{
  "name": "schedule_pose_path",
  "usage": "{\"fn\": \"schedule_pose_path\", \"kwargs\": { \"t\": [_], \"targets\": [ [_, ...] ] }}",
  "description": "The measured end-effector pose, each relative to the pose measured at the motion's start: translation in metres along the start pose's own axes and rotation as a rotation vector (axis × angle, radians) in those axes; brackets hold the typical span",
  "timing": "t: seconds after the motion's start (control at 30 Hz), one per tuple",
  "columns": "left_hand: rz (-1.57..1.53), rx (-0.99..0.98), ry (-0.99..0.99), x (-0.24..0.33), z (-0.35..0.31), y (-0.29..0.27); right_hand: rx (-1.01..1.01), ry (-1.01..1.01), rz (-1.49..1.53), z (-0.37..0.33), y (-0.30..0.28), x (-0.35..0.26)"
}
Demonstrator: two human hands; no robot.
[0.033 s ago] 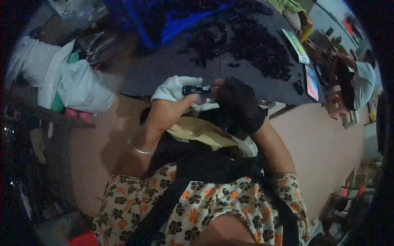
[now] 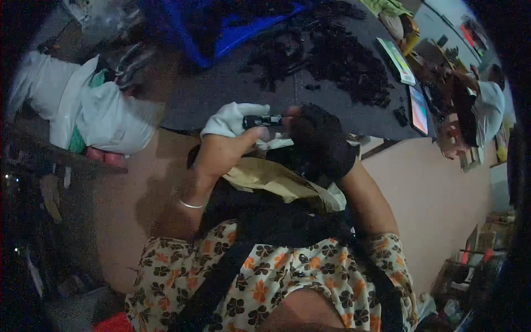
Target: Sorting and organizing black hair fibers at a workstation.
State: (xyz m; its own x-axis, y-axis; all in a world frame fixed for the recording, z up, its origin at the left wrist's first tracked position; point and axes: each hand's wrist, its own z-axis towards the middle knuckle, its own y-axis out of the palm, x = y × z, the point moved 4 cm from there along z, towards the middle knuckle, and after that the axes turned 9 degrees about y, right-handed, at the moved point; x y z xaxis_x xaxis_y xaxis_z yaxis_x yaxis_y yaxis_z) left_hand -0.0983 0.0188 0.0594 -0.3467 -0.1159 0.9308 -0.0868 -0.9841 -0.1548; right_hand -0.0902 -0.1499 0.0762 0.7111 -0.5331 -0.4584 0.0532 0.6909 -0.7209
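Between my two hands is a small black part with a shiny metal-looking middle (image 2: 263,120); its exact kind is too small to make out. My left hand (image 2: 228,138), its fingers covered in white cloth and its thumb bare, pinches the left end. A dark fingerless glove covers my right hand (image 2: 321,138), whose bare fingertips close on the right end. Below the hands, on my lap, lies a yellowish bag or cloth (image 2: 271,180) with its folds standing up. A scrap of white material (image 2: 276,144) shows just under the part.
Loose black pieces (image 2: 348,72) lie heaped on the dark tabletop (image 2: 188,105), beside a blue tray or sheet (image 2: 232,41). A phone (image 2: 418,110) and a pale green box (image 2: 395,61) lie at the right edge. White sacks (image 2: 110,113) stand left. Another person (image 2: 489,108) sits far right.
The view has shifted very slightly; both hands keep the same hold on the black part.
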Motion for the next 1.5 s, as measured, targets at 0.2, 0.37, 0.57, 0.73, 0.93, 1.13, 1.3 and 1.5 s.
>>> {"fn": "schedule_pose_path", "kwargs": {
  "t": [0.2,0.37,0.57,0.73,0.93,1.13,1.3,1.5],
  "targets": [
    [0.197,-0.096,0.218,-0.001,0.004,0.007,-0.008,-0.144,-0.124,-0.008,-0.003,0.001],
    [0.100,-0.032,0.083,-0.002,-0.001,0.014,0.047,-0.224,-0.245,-0.013,0.002,0.001],
    [0.034,-0.067,0.022,-0.006,-0.007,0.018,-0.131,0.437,0.266,-0.013,0.018,0.028],
    [0.201,-0.206,0.208,-0.010,-0.002,0.027,-0.246,0.516,0.249,-0.020,0.011,0.037],
    [0.747,-0.204,0.576,-0.016,0.058,0.018,-0.233,0.456,0.167,-0.016,0.003,0.084],
    [1.106,-0.238,0.628,-0.022,0.117,0.038,0.123,0.245,-0.183,0.014,0.008,0.115],
    [1.155,-0.236,0.238,-0.057,0.141,0.027,0.203,0.121,-0.300,0.012,0.013,0.119],
    [0.532,0.060,0.336,-0.079,0.128,-0.010,0.200,0.450,0.271,0.008,0.015,0.118]
  ]
}}
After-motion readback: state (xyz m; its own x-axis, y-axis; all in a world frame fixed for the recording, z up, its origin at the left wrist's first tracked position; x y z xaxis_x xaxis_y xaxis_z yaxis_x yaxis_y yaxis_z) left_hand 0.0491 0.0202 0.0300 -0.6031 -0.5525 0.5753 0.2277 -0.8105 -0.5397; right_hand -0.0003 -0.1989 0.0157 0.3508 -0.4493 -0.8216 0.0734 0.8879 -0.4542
